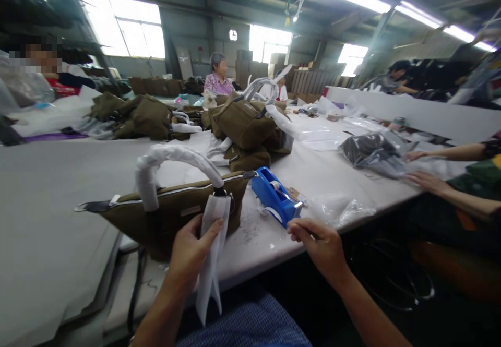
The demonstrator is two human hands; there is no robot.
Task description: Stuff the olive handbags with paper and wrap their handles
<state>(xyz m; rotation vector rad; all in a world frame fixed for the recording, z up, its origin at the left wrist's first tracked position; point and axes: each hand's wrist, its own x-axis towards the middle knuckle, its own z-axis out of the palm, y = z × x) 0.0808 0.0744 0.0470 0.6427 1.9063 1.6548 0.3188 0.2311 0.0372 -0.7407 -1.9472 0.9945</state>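
Note:
An olive-green handbag [172,206] with a zip along its top stands on the table in front of me, its arched handle [176,153] wrapped in white material. A thin white wrapping strip [214,211] hangs down from the handle's base ring, over the bag's front. My left hand [191,250] pinches this strip between thumb and fingers. To the right sits a blue tape dispenser [276,198]. My right hand [323,245] is closed in a pinch close to the dispenser's front end; whatever is between its fingertips is too small to make out.
More olive handbags [246,122] are piled behind, with others [141,117] at the back left. White sheets [47,222] cover the left side. At right, a co-worker's hands [428,180] touch a plastic-wrapped dark item [370,148]. The table edge [282,255] runs before me.

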